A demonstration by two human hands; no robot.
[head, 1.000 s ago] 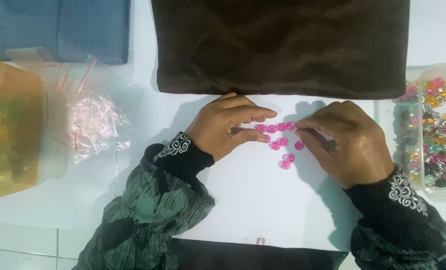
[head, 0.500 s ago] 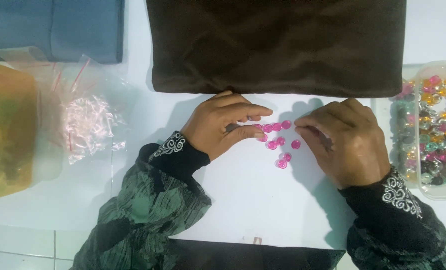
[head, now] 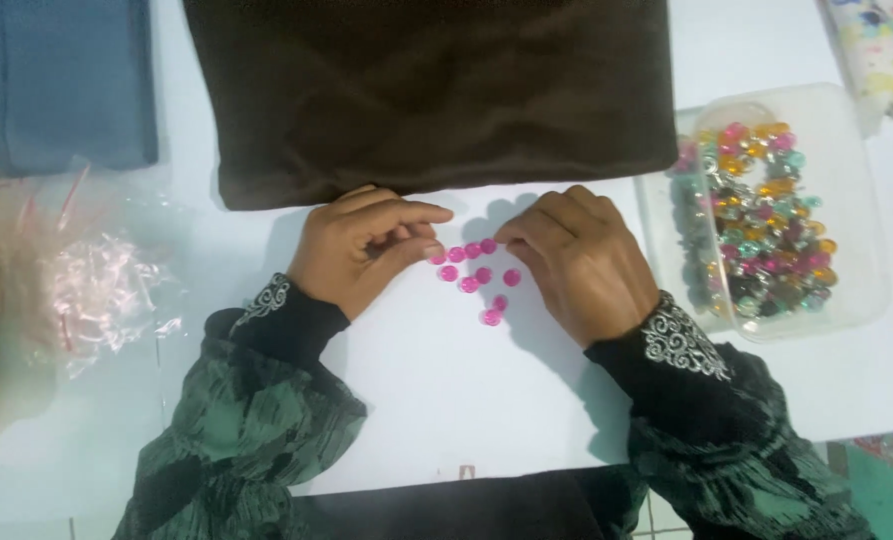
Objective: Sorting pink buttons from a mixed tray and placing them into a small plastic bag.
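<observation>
Pink beads (head: 476, 275) lie in a small loose cluster on the white table (head: 446, 400), directly between my two hands. Nearest to me, both forearms come up from the bottom edge in dark green patterned sleeves with black cuffs trimmed in silver. My left hand (head: 361, 250) rests on the table with its fingers curled, the thumb and forefinger pinched together at the left end of the bead row; I cannot tell whether a bead sits between them. My right hand (head: 578, 260) lies knuckles up, fingers bent inward, its fingertips touching the right end of the same row; what it grips, if anything, is hidden under the fingers. Off to the right, near that hand, stands a clear plastic container (head: 856, 200) filled with mixed coloured beads. To the left, well apart, lies a crumpled clear plastic bag (head: 96, 285) with pale pink pieces inside. Beyond the hands, a folded dark brown cloth (head: 436, 90) covers the table's far part, and a blue cloth (head: 61, 80) sits at the far left.
</observation>
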